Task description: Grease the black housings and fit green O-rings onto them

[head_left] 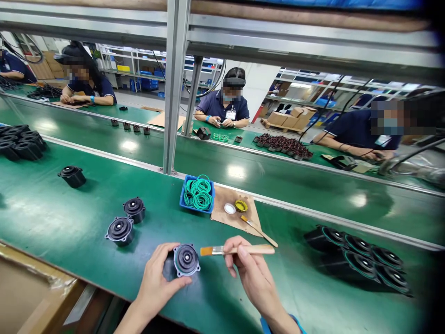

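My left hand is curled around the left side of a round black housing with a pale flanged rim, resting on the green bench. Between the fingers of my right hand is a flat paintbrush with a wooden handle. Its orange bristles point left, just off the housing's right edge. Two similar housings stand to the left, and another is farther off. At the right sits a group of black housings, several with green rings around their tops.
A blue bin of green rubber rings stands ahead, beside brown cardboard bearing a white lid, a yellow cap-like dish and a second brush. A metal post rises behind. Co-workers sit across the line.
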Tool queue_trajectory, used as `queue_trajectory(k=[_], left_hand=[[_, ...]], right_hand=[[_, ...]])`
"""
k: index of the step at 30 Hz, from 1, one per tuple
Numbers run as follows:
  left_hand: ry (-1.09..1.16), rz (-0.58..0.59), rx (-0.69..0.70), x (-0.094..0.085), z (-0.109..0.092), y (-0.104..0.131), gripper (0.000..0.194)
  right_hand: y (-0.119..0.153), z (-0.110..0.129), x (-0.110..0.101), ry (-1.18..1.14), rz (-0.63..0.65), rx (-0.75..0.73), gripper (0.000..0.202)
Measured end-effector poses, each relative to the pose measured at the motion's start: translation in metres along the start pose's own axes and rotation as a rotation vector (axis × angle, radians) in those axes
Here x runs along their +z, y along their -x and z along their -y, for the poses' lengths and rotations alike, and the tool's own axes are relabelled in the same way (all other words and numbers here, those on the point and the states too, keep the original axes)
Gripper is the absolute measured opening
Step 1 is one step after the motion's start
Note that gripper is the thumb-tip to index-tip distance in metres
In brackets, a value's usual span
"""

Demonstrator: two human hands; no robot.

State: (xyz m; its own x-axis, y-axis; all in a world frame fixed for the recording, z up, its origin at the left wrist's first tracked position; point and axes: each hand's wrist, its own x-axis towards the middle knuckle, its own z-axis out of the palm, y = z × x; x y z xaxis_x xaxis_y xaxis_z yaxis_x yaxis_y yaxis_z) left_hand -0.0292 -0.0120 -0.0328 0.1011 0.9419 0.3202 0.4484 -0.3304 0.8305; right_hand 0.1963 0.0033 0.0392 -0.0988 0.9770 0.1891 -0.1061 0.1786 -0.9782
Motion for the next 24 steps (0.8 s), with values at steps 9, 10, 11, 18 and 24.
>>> queue_trajectory(k=[9,10,11,18,24], left_hand=[[0.033,-0.013,-0.087,-0.001,-0.004,0.001,0.056],[0.033,-0.011,-0.09,-0.001,-0.004,0.001,0.056],[0.034,-0.009,-0.091,-0.001,-0.003,0.001,0.056],[0.056,0.01,-0.052,-0.002,-0.002,0.001,0.056],[0.059,0.019,0.041,-0.004,-0.004,0.002,0.059]], right_hand=[[0.001,-0.004,0.007,0.099,0.176,0.229,0.051],[0.001,-0.006,0.007,0.114,0.183,0.231,0.051],[0.001,-0.008,0.007,0.13,0.185,0.225,0.052],[-0.006,-0.012,0.001,0.353,0.202,0.024,0.055],[-0.014,0.003,-0.004,0.55,0.254,-0.211,0.051]])
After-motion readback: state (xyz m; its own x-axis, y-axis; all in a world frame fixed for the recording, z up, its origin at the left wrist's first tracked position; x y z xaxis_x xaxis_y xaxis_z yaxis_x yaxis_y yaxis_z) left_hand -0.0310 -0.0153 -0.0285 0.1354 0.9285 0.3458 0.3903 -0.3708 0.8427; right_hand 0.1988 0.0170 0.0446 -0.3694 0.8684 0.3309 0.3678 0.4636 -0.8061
